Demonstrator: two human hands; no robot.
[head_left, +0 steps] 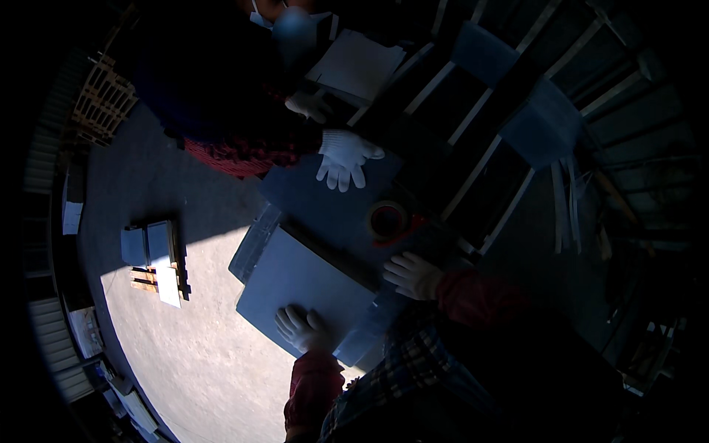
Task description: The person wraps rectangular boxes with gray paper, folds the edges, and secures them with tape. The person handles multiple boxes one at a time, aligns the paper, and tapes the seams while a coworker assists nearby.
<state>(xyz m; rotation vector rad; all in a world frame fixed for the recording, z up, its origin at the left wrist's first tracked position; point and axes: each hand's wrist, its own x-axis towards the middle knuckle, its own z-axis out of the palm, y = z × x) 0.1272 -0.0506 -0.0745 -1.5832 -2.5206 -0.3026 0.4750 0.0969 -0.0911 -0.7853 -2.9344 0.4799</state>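
The left hand (301,330) lies on the grey board (304,275), its fingers apart and not gripping. The board rests on the dark worktop (325,210), towards its left side. The right hand (410,276), fingers loosely extended, is beside the board, near a roll of tape (371,220); whether it presses on anything I cannot tell. Across from them, a co-worker's gloved hand (343,156) spreads over the worktop

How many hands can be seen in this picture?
4: the left hand on the grey panel, the right hand right of it, a co-worker's nearer hand over the blue board, and their farther hand near the pale sheet. Darkness may hide others.
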